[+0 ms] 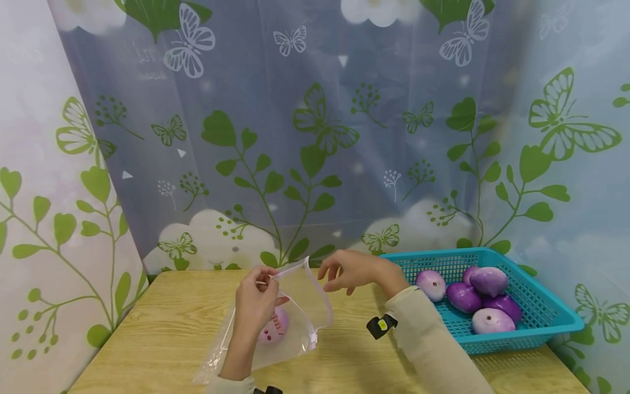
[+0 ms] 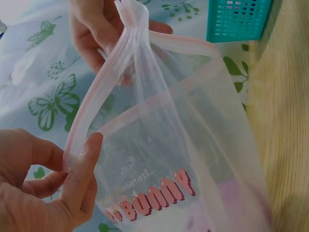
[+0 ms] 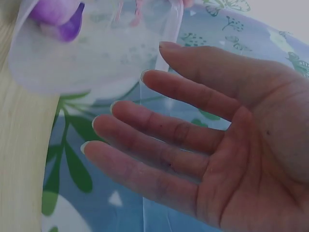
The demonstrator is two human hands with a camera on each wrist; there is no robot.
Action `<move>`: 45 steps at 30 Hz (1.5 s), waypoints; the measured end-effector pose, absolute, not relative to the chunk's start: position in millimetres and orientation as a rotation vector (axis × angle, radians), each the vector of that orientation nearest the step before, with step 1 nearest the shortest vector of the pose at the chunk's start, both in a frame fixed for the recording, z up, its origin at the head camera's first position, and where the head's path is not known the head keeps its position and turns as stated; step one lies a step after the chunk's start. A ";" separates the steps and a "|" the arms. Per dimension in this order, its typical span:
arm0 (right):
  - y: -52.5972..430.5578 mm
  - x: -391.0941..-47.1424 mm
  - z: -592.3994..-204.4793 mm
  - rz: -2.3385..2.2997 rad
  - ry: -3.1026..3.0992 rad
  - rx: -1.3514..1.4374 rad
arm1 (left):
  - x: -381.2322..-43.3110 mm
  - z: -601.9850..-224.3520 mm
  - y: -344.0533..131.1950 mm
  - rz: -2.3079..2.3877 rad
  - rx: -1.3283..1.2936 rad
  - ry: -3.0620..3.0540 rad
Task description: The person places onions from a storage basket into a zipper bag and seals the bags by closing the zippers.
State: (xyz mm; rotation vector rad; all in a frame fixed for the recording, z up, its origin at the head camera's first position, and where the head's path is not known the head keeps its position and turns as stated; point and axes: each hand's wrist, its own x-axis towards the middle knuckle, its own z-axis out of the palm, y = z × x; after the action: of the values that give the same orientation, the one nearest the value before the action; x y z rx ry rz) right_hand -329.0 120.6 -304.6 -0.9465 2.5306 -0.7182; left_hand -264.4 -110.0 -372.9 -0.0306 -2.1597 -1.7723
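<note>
A clear zip bag (image 1: 297, 343) with a pink-edged mouth and printed "BUNNY" lettering (image 2: 157, 195) stands tilted on the table, its mouth facing right. Inside lies a purple-and-white onion (image 1: 281, 327), partly behind the print; its purple end (image 3: 70, 24) shows in the right wrist view. My left hand (image 1: 256, 301) pinches the mouth's edge between thumb and fingers. Just right of the mouth hovers my right hand (image 1: 354, 271), fingers loosely bent. Its palm (image 3: 251, 164) holds nothing in the right wrist view. A zip slider (image 1: 313, 340) sits at the mouth's near corner.
To the right, a turquoise basket (image 1: 492, 345) holds several purple and whitish onions (image 1: 464, 297). Both stand on a light wooden table (image 1: 167, 328). A curtain printed with leaves and butterflies (image 1: 374, 180) hangs behind the table and at its sides.
</note>
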 end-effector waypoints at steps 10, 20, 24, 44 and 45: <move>155.3 -348.3 -300.1 -0.630 2.552 -0.868 | -263.5 -372.6 -109.6 -1.763 -0.037 -2.158; 191.9 -364.9 -299.1 -0.586 2.603 -0.768 | -264.5 -372.7 -108.7 -1.749 -0.034 -2.163; 205.3 -370.3 -301.9 -0.590 2.601 -0.750 | -264.9 -373.1 -108.9 -1.754 -0.038 -2.160; 272.4 -388.8 -328.0 -0.529 2.691 -0.576 | -268.6 -376.4 -109.0 -1.748 -0.018 -2.169; 275.0 -389.1 -330.1 -0.516 2.706 -0.564 | -268.5 -376.3 -109.0 -1.748 -0.017 -2.169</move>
State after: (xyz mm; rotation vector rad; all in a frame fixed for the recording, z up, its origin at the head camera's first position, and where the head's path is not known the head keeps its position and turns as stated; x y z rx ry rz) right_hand -389.1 275.0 -330.1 -0.5639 2.7060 -0.5158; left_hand -268.5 -109.0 -376.3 -0.0167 -2.1691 -1.7481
